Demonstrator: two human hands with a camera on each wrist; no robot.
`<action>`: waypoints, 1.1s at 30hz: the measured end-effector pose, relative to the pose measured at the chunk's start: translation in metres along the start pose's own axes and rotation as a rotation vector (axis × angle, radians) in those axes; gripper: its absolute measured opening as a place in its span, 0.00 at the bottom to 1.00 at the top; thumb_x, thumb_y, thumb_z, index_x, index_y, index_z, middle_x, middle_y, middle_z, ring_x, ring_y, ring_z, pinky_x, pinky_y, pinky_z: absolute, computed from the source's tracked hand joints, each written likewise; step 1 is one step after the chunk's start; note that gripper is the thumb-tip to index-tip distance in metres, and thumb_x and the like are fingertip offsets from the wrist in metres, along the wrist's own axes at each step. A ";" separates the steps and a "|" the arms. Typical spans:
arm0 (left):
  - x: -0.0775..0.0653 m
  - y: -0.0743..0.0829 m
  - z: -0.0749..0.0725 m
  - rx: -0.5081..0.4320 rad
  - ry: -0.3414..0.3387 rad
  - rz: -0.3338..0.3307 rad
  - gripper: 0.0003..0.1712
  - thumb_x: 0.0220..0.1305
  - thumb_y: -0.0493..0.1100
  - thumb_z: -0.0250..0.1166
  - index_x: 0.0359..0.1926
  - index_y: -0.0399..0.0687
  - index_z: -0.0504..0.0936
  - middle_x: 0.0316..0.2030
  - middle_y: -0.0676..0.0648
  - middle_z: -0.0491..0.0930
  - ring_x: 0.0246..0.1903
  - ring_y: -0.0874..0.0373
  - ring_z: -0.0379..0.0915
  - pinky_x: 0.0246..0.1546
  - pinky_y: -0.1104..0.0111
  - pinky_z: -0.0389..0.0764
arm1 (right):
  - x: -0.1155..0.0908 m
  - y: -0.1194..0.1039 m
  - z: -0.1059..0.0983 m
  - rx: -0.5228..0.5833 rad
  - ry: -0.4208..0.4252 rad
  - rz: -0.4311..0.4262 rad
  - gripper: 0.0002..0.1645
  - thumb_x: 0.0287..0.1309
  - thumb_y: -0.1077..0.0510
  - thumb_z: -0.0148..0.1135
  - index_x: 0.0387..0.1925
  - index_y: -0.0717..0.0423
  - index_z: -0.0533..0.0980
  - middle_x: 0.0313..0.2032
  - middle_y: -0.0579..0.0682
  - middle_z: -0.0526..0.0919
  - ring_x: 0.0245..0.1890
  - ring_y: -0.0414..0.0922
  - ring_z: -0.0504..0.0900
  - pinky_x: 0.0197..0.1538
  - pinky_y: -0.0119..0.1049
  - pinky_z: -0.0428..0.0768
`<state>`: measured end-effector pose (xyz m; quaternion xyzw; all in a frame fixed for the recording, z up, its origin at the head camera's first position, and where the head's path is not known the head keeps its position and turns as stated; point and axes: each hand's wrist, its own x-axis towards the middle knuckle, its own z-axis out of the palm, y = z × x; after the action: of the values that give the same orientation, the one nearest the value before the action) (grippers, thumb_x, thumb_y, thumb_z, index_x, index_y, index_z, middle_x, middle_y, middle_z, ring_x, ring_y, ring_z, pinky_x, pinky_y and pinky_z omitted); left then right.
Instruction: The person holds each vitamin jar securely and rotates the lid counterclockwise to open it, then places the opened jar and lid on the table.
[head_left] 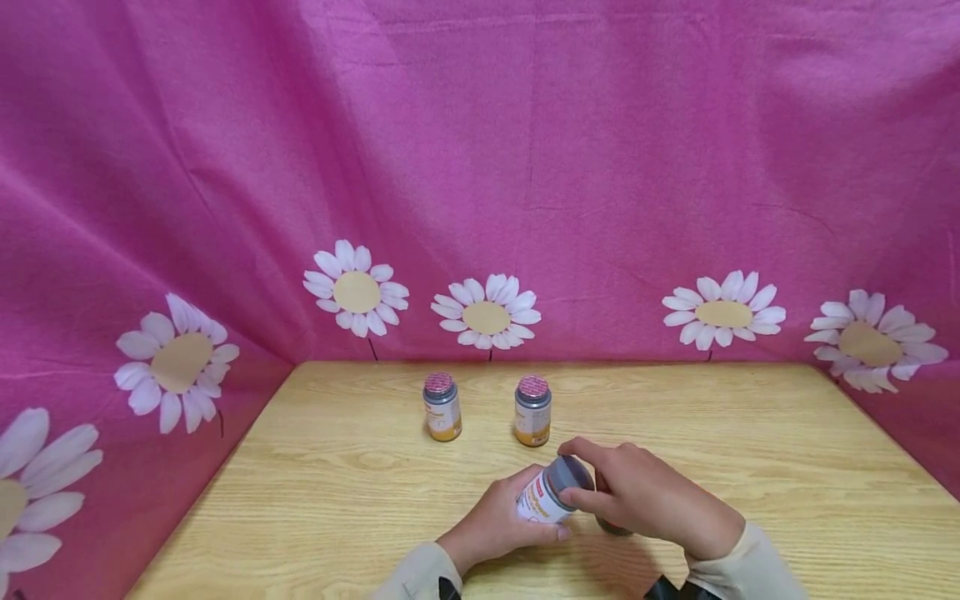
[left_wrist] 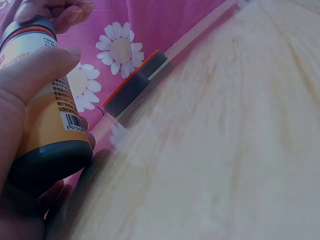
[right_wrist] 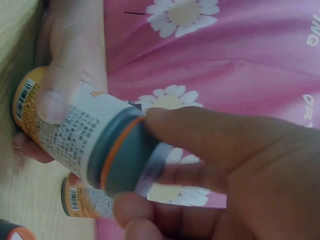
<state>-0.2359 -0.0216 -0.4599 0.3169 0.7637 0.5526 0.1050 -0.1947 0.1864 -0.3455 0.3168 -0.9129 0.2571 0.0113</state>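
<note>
A pill bottle (head_left: 534, 502) with a white and orange label is tilted above the table. My left hand (head_left: 501, 521) grips its body, the thumb lying across the label in the left wrist view. At its top, my right hand (head_left: 645, 492) pinches the grey cap (right_wrist: 131, 160) between thumb and fingers. An orange ring shows around the cap's lower edge. Two similar bottles stand upright farther back, a left one (head_left: 442, 408) and a right one (head_left: 533, 412), both without caps and showing pink patterned seals.
Beneath my right hand, a dark loose cap (head_left: 615, 527) lies partly hidden on the wooden table (head_left: 337, 500). Two grey caps with orange rims show in the left wrist view, the nearer cap (left_wrist: 127, 97) overlapping the other. A pink daisy-printed cloth (head_left: 600, 167) hangs around the table.
</note>
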 end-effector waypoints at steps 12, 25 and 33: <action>-0.002 -0.001 0.000 -0.015 0.020 0.007 0.26 0.51 0.49 0.75 0.51 0.58 0.76 0.37 0.58 0.81 0.35 0.66 0.77 0.39 0.71 0.76 | -0.003 0.000 -0.004 0.089 -0.112 -0.093 0.34 0.52 0.67 0.65 0.59 0.41 0.67 0.17 0.35 0.71 0.16 0.30 0.68 0.21 0.28 0.70; -0.001 -0.005 0.000 -0.003 0.013 0.016 0.27 0.53 0.49 0.74 0.54 0.60 0.75 0.38 0.58 0.81 0.35 0.66 0.77 0.38 0.71 0.77 | 0.007 -0.015 0.009 -0.126 0.104 0.390 0.33 0.56 0.24 0.51 0.36 0.49 0.74 0.17 0.43 0.72 0.21 0.41 0.72 0.25 0.41 0.70; 0.001 -0.001 0.001 0.015 0.000 -0.003 0.30 0.52 0.50 0.74 0.56 0.62 0.74 0.39 0.59 0.81 0.36 0.67 0.77 0.40 0.72 0.76 | 0.008 -0.011 0.015 -0.154 0.122 0.385 0.28 0.58 0.28 0.54 0.23 0.46 0.69 0.15 0.43 0.68 0.17 0.41 0.67 0.21 0.38 0.64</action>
<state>-0.2364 -0.0210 -0.4613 0.3165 0.7683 0.5467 0.1031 -0.1928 0.1673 -0.3518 0.1187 -0.9711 0.2030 0.0414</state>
